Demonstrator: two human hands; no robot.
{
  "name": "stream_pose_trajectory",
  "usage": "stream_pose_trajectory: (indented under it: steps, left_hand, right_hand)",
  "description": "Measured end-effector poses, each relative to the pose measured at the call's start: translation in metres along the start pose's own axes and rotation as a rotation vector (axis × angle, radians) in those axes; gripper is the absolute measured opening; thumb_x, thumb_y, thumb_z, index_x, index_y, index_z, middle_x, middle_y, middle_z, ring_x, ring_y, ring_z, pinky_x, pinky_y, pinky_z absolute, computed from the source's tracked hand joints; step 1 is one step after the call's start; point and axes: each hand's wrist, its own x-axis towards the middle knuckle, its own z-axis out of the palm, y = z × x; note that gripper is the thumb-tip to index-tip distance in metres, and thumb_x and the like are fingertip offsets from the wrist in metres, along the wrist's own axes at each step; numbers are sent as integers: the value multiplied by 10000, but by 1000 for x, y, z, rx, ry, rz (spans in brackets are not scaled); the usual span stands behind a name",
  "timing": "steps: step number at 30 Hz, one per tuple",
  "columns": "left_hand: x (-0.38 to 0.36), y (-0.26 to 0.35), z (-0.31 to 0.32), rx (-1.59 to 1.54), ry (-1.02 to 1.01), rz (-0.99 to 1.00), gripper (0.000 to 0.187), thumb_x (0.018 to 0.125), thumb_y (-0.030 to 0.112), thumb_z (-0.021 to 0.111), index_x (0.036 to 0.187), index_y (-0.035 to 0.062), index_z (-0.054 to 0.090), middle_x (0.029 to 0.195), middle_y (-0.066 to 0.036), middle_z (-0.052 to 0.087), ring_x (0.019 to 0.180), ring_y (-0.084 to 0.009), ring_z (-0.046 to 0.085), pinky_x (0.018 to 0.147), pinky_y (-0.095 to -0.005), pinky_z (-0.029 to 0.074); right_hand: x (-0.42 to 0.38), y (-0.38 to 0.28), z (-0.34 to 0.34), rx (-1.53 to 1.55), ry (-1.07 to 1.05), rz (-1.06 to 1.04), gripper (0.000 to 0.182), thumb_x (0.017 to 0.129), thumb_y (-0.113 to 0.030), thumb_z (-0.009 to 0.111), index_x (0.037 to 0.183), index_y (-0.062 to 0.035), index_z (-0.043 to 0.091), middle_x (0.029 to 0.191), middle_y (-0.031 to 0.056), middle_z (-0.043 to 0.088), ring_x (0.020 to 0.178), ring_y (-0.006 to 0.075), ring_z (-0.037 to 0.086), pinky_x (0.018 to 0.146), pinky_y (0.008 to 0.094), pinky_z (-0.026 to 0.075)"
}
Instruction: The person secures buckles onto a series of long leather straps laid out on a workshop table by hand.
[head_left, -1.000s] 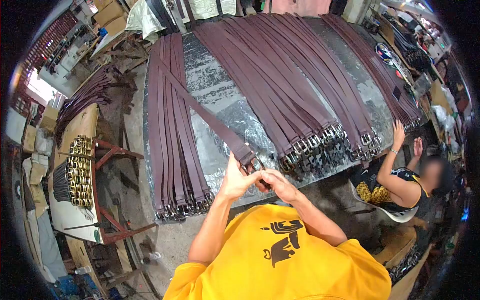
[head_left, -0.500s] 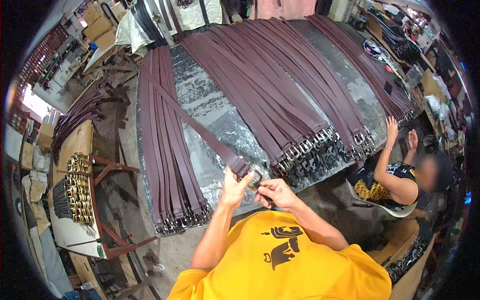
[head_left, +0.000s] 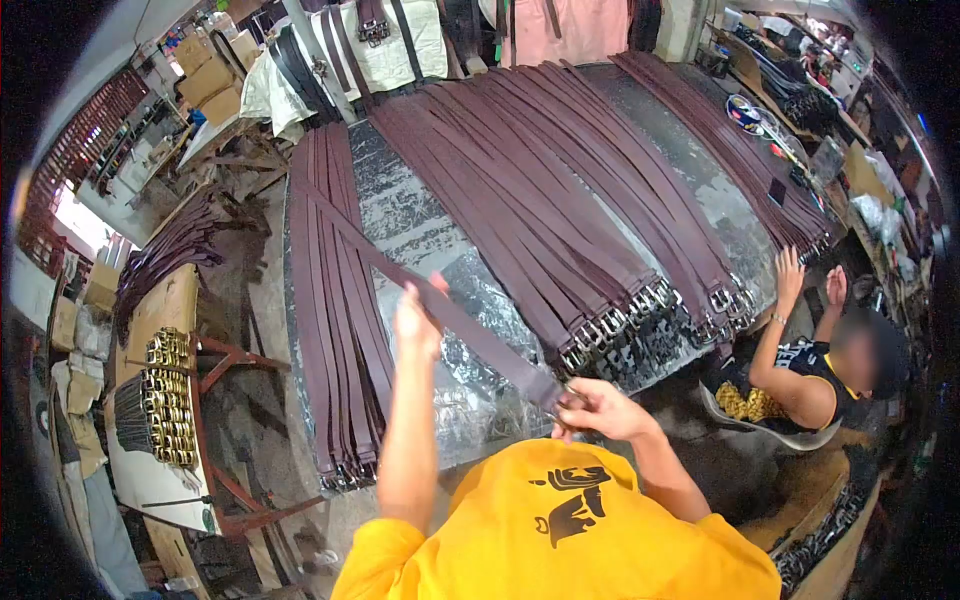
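Note:
A dark brown leather belt [head_left: 480,340] runs diagonally across the silver-covered table [head_left: 430,215]. My right hand [head_left: 600,408] grips its buckle end just over the table's near edge. My left hand [head_left: 418,318] is raised higher up along the strap and holds it from the left side, lifting it off the surface. To the left lies a row of finished belts [head_left: 335,300] with buckles at the near edge. A wide fan of brown belts [head_left: 540,190] covers the middle and right of the table.
A seated person [head_left: 800,375] at the right reaches a hand up to the belt buckles at the table edge. A side bench [head_left: 165,390] on the left carries rows of brass buckles. Boxes, hanging belts and cluttered shelves surround the table.
My left hand has slid from the buckle end up along the strap and lifted it. My right hand has pulled the buckle end toward me and to the right.

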Motion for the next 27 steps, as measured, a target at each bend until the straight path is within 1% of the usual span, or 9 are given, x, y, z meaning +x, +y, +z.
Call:
stream_pose_trajectory:
  steps: [1,3,4,8,12,16,20,21,27]
  left_hand:
    - [24,28,12,1,33,53,381,983,322,340,1061,-10,509,993,-122,602,860,-204,564,781,-337,460]
    - [68,91,28,171,-151,147,442,983,268,260,1125,-82,490,1054,-185,591,912,-243,574,840,-344,463]
    - [89,122,43,76,-201,163,454,979,256,258,1176,-99,462,1073,-201,584,937,-259,576,871,-348,460]
    - [67,225,162,270,-313,464,418,940,155,277,1160,-148,462,1081,-240,592,920,-286,592,853,-344,484]
    - [17,272,259,438,-506,637,428,948,99,218,1239,-202,308,1275,-283,448,1163,-330,491,945,-342,461]
    - [35,290,305,458,-576,589,417,930,87,249,1210,-201,361,1239,-271,492,1138,-314,517,963,-345,448]
    - [96,284,329,557,-519,532,423,948,122,243,1223,-156,404,1190,-252,541,1044,-278,563,952,-337,456]
    - [109,280,336,577,-522,545,429,967,150,235,1241,-137,397,1185,-252,544,1030,-274,570,936,-337,466]
    - [166,274,375,507,-818,667,423,979,173,218,1274,-84,379,1243,-211,516,1044,-303,566,891,-340,476]
  right_hand:
    - [-14,-6,-7,-48,-41,22,204,871,-52,589,1047,33,532,898,111,650,804,170,632,755,291,498]
    - [-41,-2,-21,-110,-115,-39,201,841,-26,623,1023,30,560,932,105,657,891,164,616,831,294,465]
    - [-52,-4,-29,-118,-168,-13,192,832,-21,632,1007,30,572,950,105,658,913,161,609,837,296,461]
    - [-80,-13,-43,-125,-299,72,195,837,-43,637,1003,45,584,985,112,662,930,159,605,842,301,462]
    - [-93,-19,-42,-115,-284,35,325,829,-36,645,1124,39,529,987,93,656,915,143,606,824,287,468]
    - [-84,-28,-42,-222,-205,-42,455,824,-33,652,1228,32,455,1007,82,642,924,144,603,835,289,466]
    - [-42,-49,-38,-29,-165,-63,579,822,2,634,1320,37,341,1040,91,617,930,177,602,848,311,477]
    - [-27,-43,-42,-166,-64,-147,571,832,39,596,1334,33,325,1039,96,605,915,182,611,832,309,486]
    - [48,-50,-68,-88,99,-227,446,823,82,553,1243,27,415,913,87,612,837,165,605,769,306,487]
